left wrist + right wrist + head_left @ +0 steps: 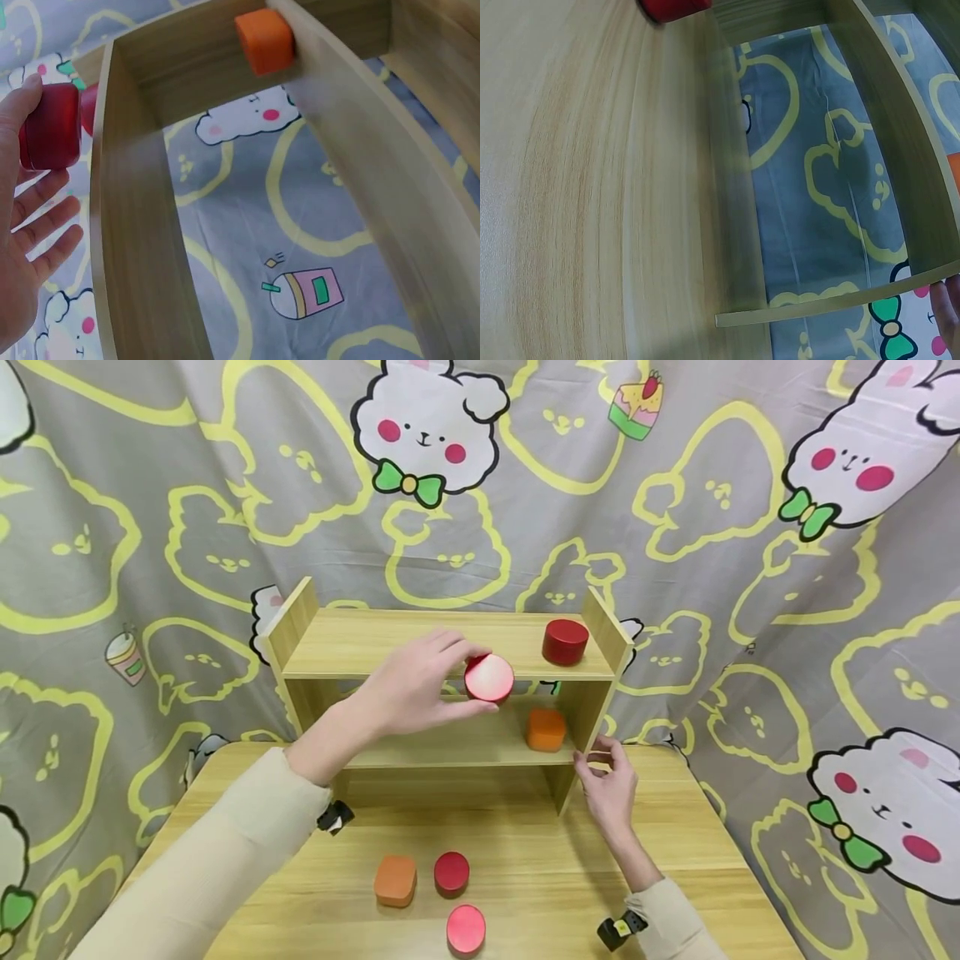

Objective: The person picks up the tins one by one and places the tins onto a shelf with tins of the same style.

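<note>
My left hand (420, 685) pinches a round red block (489, 678) between thumb and fingers, in front of the top board of a small wooden shelf (450, 760). In the left wrist view, the red block (52, 127) shows side-on, apart from the board. My right hand (611, 781) grips the front edge of the shelf's right side panel; only its fingers (946, 311) show in the right wrist view. A dark red cylinder (565, 642) stands on the top board at the right. Below it, an orange rounded cube (546, 730) sits on the middle board.
On the table (510, 843) before the shelf lie another orange rounded cube (395, 881), a dark red cylinder (452, 873) and a lighter red cylinder (466, 931). A patterned grey curtain (585, 518) hangs behind the shelf and at both sides.
</note>
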Motion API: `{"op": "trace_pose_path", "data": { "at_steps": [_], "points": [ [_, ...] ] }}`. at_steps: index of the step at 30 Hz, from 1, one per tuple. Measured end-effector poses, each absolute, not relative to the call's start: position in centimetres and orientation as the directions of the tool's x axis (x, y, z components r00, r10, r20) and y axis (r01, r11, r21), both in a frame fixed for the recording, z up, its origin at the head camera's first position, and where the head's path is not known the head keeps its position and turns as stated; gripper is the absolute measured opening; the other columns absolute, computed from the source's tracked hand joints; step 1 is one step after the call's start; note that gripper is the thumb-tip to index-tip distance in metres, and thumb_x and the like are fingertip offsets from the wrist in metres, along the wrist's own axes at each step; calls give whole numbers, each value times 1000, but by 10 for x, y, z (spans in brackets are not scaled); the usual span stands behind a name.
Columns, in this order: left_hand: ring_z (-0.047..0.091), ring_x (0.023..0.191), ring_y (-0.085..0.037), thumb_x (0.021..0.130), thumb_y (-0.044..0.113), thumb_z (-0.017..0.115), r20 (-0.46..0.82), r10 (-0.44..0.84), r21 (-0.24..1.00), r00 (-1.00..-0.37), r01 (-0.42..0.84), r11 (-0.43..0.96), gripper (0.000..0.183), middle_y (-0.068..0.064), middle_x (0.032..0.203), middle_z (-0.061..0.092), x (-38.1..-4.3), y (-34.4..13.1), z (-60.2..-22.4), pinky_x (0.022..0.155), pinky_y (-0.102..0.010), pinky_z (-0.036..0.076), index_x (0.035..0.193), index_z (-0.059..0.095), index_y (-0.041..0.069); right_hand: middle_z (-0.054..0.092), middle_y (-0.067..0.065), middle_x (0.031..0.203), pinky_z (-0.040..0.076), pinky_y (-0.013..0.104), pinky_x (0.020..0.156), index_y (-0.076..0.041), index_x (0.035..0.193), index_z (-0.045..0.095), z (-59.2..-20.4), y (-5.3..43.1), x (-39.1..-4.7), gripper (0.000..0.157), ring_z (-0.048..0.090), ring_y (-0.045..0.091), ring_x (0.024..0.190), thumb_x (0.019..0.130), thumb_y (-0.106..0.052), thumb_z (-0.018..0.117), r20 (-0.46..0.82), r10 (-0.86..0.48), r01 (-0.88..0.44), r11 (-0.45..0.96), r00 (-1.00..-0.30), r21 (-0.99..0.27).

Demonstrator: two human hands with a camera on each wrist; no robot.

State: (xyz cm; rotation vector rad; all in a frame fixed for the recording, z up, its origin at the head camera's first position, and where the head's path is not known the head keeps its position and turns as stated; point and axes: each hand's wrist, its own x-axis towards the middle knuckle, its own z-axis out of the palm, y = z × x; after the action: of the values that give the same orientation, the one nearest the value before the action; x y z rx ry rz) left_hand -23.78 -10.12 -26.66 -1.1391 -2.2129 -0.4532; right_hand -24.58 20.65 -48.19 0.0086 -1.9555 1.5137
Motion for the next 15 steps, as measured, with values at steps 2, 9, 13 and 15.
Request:
{"op": "trace_pose_path", "data": {
  "at_steps": [2, 9, 13, 15],
  "points": [
    [68, 97, -23, 83, 46, 89, 642, 608, 38, -467, 812, 583, 58, -4, 108, 71, -242, -100, -265, 84, -36, 58, 124, 70, 9, 68, 13, 98, 56, 7, 66, 7, 112, 66, -482, 206, -246, 27, 64, -10, 80, 87, 8, 75, 495, 375, -390, 323, -784, -862],
    [68, 109, -22, 85, 45, 88, 609, 564, 121, -558, 768, 629, 60, -5, 116, 72, -257, -97, -259, 91, -39, 59, 129, 69, 9, 70, 19, 100, 55, 6, 66, 5, 114, 68, -482, 206, -245, 28, 63, -9, 81, 88, 8, 76, 492, 363, -380, 339, -791, -861],
    [66, 112, -21, 87, 49, 84, 575, 546, 167, -609, 741, 651, 60, -2, 118, 72, -264, -93, -257, 90, -38, 58, 132, 69, 12, 70, 21, 102, 53, 4, 66, 6, 116, 68, -479, 204, -243, 29, 61, -8, 81, 88, 9, 76, 474, 379, -353, 347, -795, -869],
    [65, 111, -21, 88, 50, 83, 563, 542, 176, -624, 732, 659, 60, -2, 117, 72, -266, -92, -256, 89, -37, 58, 133, 68, 13, 69, 24, 103, 53, 4, 66, 9, 116, 66, -476, 201, -242, 30, 61, -7, 81, 88, 10, 74, 466, 375, -346, 344, -802, -873]
  ]
}}
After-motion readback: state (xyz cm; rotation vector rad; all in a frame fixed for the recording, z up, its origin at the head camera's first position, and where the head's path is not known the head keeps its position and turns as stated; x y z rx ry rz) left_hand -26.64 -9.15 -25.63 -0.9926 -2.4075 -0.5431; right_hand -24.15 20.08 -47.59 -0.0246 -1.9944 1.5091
